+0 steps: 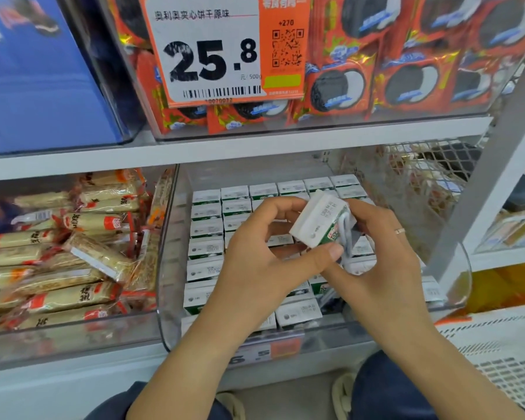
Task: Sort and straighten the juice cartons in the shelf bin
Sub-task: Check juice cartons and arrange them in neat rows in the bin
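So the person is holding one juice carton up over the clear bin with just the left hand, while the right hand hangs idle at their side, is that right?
Not quite. The head view shows both hands on it: the left hand and the right hand together hold the juice carton, tilted, over the clear bin. The rest is right.

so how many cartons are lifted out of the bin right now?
1. A single juice carton, tilted, is held above the clear shelf bin between the left hand and right hand. All other cartons sit in rows in the bin; some are hidden behind the hands.
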Tool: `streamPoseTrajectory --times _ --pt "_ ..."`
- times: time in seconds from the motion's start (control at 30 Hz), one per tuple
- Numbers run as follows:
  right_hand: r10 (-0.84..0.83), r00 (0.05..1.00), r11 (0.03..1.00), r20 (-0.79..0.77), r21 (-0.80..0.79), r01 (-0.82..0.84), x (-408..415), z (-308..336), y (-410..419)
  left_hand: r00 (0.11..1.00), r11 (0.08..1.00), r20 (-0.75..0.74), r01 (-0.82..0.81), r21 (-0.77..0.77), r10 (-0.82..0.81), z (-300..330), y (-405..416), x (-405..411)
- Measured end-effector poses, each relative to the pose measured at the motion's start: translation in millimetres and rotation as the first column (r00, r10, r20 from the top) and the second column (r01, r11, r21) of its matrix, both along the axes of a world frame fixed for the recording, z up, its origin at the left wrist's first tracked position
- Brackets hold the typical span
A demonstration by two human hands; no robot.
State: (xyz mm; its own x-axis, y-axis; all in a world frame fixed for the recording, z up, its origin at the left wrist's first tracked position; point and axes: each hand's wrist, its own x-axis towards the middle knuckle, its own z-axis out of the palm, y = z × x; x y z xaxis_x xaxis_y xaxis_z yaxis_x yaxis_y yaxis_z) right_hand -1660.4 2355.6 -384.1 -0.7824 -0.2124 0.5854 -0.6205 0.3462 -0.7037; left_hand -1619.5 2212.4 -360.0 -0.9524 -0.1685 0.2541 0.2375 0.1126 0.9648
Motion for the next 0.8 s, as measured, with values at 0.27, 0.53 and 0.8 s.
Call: streamPoseTrajectory --times 0.27,0.53,0.8 --pt "-0.074 0.989 0.974 -0.129 0.202 0.1 -3.6 7.3 4.4 0.995 0.976 0.064 -0.092 0.196 0.08 2.2 5.7 -3.7" --pt "-0.115 0.981 0.958 -0.154 0.243 0.15 -5.2 10.4 14.3 0.981 0.842 0.186 -0.048 0.538 -0.063 4.6 -2.7 -7.7" --pt "-0.13 0.971 0.971 -0.199 0.175 0.165 -0.2 13.8 16.3 0.965 0.814 0.215 -0.005 0.581 -0.148 3.0 -3.5 -9.2"
